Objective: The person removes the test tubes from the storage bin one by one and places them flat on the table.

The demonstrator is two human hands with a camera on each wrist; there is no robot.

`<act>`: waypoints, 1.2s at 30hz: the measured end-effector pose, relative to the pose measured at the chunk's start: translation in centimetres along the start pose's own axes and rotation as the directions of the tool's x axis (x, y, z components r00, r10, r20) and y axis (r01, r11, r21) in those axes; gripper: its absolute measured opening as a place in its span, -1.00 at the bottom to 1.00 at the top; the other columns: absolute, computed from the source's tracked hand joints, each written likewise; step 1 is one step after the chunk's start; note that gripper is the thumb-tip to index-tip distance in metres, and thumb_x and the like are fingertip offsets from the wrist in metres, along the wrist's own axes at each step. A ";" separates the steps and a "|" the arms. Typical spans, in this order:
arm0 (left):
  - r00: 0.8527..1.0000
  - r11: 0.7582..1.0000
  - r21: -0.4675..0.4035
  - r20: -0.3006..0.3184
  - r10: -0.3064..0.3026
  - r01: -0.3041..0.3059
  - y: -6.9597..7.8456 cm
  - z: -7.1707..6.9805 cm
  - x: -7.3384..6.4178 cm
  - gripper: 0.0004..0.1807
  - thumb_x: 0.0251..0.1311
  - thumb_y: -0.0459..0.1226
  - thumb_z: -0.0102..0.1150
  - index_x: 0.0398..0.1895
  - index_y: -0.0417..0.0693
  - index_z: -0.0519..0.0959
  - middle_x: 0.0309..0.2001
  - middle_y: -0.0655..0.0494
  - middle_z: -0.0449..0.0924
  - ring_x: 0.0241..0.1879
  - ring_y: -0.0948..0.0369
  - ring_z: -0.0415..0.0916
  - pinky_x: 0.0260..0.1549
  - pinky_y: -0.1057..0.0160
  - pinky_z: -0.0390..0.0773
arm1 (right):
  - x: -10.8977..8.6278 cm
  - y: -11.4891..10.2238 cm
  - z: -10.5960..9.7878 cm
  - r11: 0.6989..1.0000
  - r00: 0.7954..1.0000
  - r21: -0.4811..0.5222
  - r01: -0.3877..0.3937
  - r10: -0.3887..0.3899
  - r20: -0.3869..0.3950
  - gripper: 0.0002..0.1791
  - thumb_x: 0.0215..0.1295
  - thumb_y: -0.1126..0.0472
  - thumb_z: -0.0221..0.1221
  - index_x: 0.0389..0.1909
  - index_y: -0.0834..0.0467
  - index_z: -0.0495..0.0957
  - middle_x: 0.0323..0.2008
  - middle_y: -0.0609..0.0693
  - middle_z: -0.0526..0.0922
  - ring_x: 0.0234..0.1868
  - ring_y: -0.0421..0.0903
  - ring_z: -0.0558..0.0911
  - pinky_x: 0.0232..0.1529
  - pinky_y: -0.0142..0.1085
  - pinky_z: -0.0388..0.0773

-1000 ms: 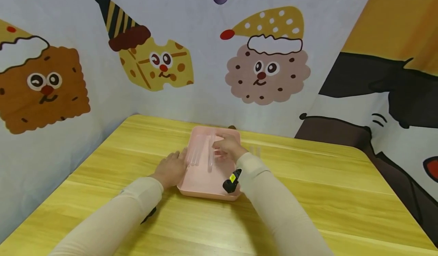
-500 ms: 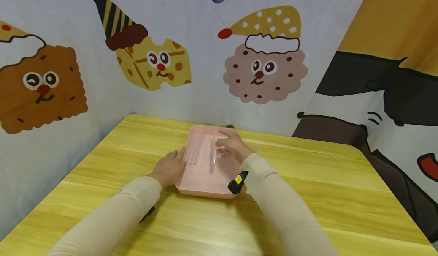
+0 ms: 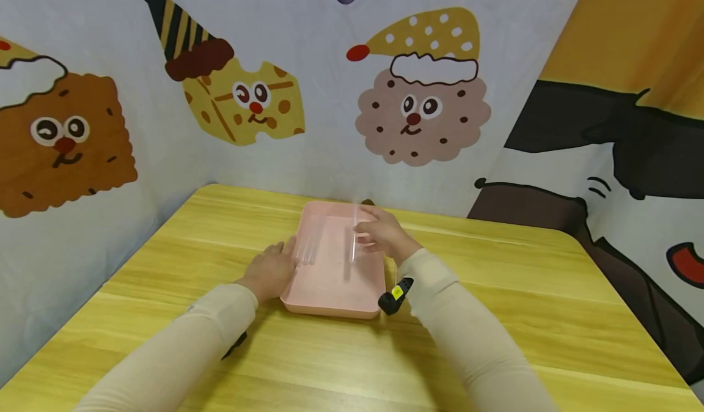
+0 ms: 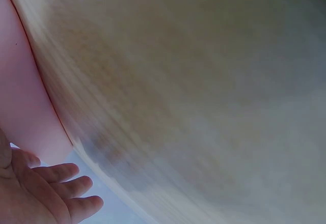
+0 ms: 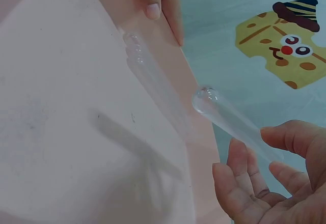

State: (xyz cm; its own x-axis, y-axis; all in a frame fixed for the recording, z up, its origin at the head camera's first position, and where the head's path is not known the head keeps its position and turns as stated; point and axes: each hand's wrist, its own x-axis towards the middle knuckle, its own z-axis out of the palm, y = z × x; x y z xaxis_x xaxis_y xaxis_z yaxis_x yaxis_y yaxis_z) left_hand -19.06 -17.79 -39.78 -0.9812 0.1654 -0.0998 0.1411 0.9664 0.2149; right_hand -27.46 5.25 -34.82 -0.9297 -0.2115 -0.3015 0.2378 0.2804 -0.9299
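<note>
My right hand (image 3: 385,233) pinches a clear test tube (image 5: 232,122) between thumb and fingers, above the right half of a pink tray (image 3: 330,291). In the right wrist view its rounded end points away from the fingers, and its shadow falls on the tray floor. Several more clear test tubes (image 3: 310,250) lie side by side along the tray's left wall. Against the tray's left edge rests my left hand (image 3: 269,271), its thumb over the rim. Its other fingers (image 4: 76,189) look extended and relaxed outside the tray in the left wrist view.
The tray stands on a wood-patterned table (image 3: 522,320), near its far edge. Behind and to the left hangs a pale backdrop (image 3: 324,167) with cartoon prints. A black wrist strap (image 3: 396,296) sits at the right sleeve's cuff.
My right hand has lifted the test tube off the tray floor and moved it to the right. The left hand stays at the tray's left edge.
</note>
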 end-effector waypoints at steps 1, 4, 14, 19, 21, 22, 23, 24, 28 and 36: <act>1.000 1.000 0.001 0.001 0.001 -0.001 0.0 0.0 0.0 -0.38 0.51 -0.16 -0.25 0.49 -0.31 -0.02 0.36 -0.42 0.17 0.34 -0.31 0.14 0.23 -0.30 0.23 | 0.0 0.0 -0.2 1.000 1.000 -0.008 0.003 -0.003 -0.003 -0.26 0.26 0.36 0.16 0.45 -0.07 0.21 0.11 0.24 0.55 -0.26 -0.02 0.63 -0.20 -0.14 0.65; 1.000 1.000 0.007 0.000 0.004 -0.004 0.0 0.0 0.0 -0.38 0.51 -0.17 -0.24 0.49 -0.32 -0.02 0.36 -0.43 0.17 0.33 -0.32 0.14 0.23 -0.30 0.23 | -0.1 0.1 -0.6 1.000 1.000 -0.021 0.005 -0.006 -0.017 -0.26 0.25 0.34 0.17 0.45 -0.08 0.21 0.10 0.22 0.56 -0.24 -0.02 0.65 -0.22 -0.16 0.67; 1.000 1.000 -0.023 0.005 -0.015 0.015 0.1 0.0 0.1 -0.38 0.51 -0.17 -0.25 0.50 -0.29 -0.04 0.37 -0.43 0.14 0.35 -0.32 0.11 0.26 -0.30 0.19 | -0.5 0.5 -1.9 0.999 0.999 -0.037 0.007 -0.008 -0.036 -0.25 0.27 0.33 0.15 0.46 -0.08 0.18 0.10 0.24 0.56 -0.24 -0.01 0.65 -0.24 -0.20 0.67; 1.000 1.000 -0.020 -0.006 -0.009 0.009 0.0 0.1 0.1 -0.38 0.51 -0.16 -0.24 0.49 -0.29 -0.02 0.36 -0.44 0.15 0.34 -0.32 0.13 0.25 -0.30 0.21 | -0.6 0.9 -2.6 0.999 0.999 -0.044 0.010 -0.011 -0.033 -0.25 0.28 0.31 0.14 0.47 -0.09 0.16 0.08 0.24 0.55 -0.28 -0.03 0.64 -0.28 -0.23 0.66; 1.000 1.000 -0.017 -0.010 -0.004 0.004 0.0 0.1 0.1 -0.38 0.51 -0.16 -0.24 0.49 -0.29 -0.02 0.36 -0.44 0.16 0.34 -0.32 0.14 0.24 -0.30 0.21 | -0.6 1.0 -2.9 0.999 0.999 -0.039 0.008 -0.009 -0.031 -0.25 0.28 0.31 0.14 0.47 -0.09 0.16 0.08 0.25 0.55 -0.32 -0.07 0.63 -0.30 -0.23 0.66; 1.000 1.000 -0.020 -0.011 -0.003 0.003 0.0 0.1 0.2 -0.38 0.51 -0.16 -0.25 0.49 -0.29 -0.02 0.36 -0.44 0.16 0.34 -0.33 0.13 0.24 -0.30 0.21 | -0.6 1.0 -3.1 0.999 0.999 -0.036 0.006 -0.007 -0.031 -0.25 0.28 0.31 0.14 0.47 -0.09 0.16 0.08 0.26 0.55 -0.34 -0.08 0.63 -0.31 -0.24 0.66; 1.000 1.000 -0.022 -0.012 -0.002 0.002 0.0 0.1 0.2 -0.38 0.51 -0.16 -0.25 0.49 -0.29 -0.03 0.36 -0.44 0.16 0.34 -0.32 0.13 0.25 -0.30 0.21 | -0.7 1.0 -3.2 0.999 1.000 -0.033 0.003 -0.004 -0.031 -0.25 0.28 0.31 0.15 0.47 -0.10 0.16 0.09 0.26 0.55 -0.34 -0.10 0.63 -0.32 -0.25 0.65; 1.000 1.000 -0.024 -0.012 -0.001 0.000 0.0 0.1 0.2 -0.38 0.51 -0.16 -0.25 0.49 -0.29 -0.03 0.36 -0.44 0.16 0.34 -0.32 0.13 0.25 -0.30 0.20 | -0.7 1.0 -3.3 1.000 1.000 -0.029 0.002 -0.003 -0.029 -0.25 0.28 0.31 0.15 0.47 -0.09 0.16 0.10 0.27 0.54 -0.35 -0.10 0.62 -0.33 -0.26 0.65; 1.000 1.000 -0.022 -0.009 0.001 -0.002 -0.1 0.1 0.2 -0.38 0.51 -0.16 -0.26 0.49 -0.30 -0.03 0.36 -0.44 0.16 0.34 -0.32 0.13 0.25 -0.29 0.20 | -0.9 1.0 -3.7 1.000 1.000 -0.024 0.002 -0.002 -0.027 -0.25 0.30 0.31 0.14 0.48 -0.09 0.16 0.11 0.28 0.53 -0.36 -0.12 0.63 -0.29 -0.21 0.67; 1.000 1.000 -0.025 0.008 0.000 0.000 0.0 -0.1 0.1 -0.37 0.51 -0.16 -0.25 0.50 -0.28 -0.04 0.36 -0.44 0.15 0.35 -0.32 0.12 0.25 -0.30 0.19 | -0.9 1.4 -4.8 0.999 0.999 -0.054 -0.008 0.005 -0.047 -0.26 0.31 0.28 0.14 0.48 -0.08 0.14 0.08 0.23 0.56 -0.34 -0.09 0.65 -0.07 -0.03 0.64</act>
State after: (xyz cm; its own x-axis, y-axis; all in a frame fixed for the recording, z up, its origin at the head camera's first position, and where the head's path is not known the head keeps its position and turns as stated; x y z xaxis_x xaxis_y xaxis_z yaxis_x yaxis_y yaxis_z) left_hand -19.19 -17.78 -39.74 -0.9801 0.1673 -0.1072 0.1379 0.9611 0.2394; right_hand -27.60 10.30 -34.82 -0.9406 -0.1661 -0.2961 0.2293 0.3324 -0.9149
